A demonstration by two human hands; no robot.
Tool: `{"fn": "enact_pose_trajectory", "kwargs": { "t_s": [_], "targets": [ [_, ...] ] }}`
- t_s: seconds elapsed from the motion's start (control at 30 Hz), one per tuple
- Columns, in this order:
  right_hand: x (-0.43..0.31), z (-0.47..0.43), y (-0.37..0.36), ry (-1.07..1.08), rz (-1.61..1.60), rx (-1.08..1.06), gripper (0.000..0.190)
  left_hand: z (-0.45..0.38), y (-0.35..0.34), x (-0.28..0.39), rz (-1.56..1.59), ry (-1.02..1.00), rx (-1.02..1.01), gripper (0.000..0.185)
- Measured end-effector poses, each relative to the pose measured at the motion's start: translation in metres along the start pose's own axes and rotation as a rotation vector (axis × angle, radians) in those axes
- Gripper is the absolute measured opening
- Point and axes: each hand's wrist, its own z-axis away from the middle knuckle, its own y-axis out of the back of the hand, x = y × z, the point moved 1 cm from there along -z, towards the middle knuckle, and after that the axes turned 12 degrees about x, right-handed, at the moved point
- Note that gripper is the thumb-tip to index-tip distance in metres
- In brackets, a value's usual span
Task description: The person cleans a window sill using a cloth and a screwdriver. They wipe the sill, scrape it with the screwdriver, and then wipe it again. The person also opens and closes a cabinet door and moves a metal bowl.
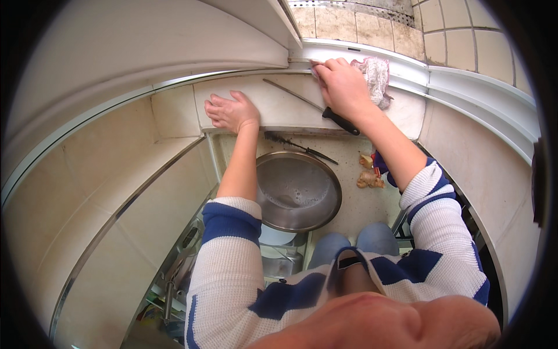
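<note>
My right hand (344, 87) grips a bunched, soiled white cloth (377, 80) with pink edging, pressing it to the white window-frame track (401, 65). Part of the cloth hangs out to the right of my fingers. On the pale tiled sill (287, 109), my left hand (231, 111) rests with fingers slightly curled and apart, holding nothing. A narrow-bladed knife (301, 96) with a black handle lies slantwise on the sill between my hands. Its handle end reaches the sill's front edge, close under my right wrist.
Below the sill, a metal bowl (298, 185) of soapy water stands on a speckled countertop (357, 205). Beside it lie a black bristle brush (301, 148) and ginger pieces (370, 179). A white sliding window sash (174, 35) is at upper left, and a steel sink (290, 261) below.
</note>
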Motion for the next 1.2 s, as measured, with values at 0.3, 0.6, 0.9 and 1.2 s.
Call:
{"fn": "enact_pose_trajectory", "kwargs": {
  "t_s": [0.3,0.6,0.9,1.2],
  "targets": [
    [-0.006,-0.006,-0.014,0.019,0.079,0.005,0.034,-0.002,0.001,0.000,0.020,0.024,-0.053,0.053],
    [-0.007,0.006,0.001,0.092,-0.123,0.030,0.054,0.000,0.005,0.002,0.031,0.028,-0.060,0.054],
    [-0.011,-0.004,-0.017,0.119,-0.089,0.081,0.043,-0.004,0.005,0.003,0.027,0.041,-0.087,0.053],
    [0.007,0.015,0.009,0.031,0.000,0.032,0.054,0.000,0.005,0.001,0.033,0.007,-0.028,0.055]
  ]
}}
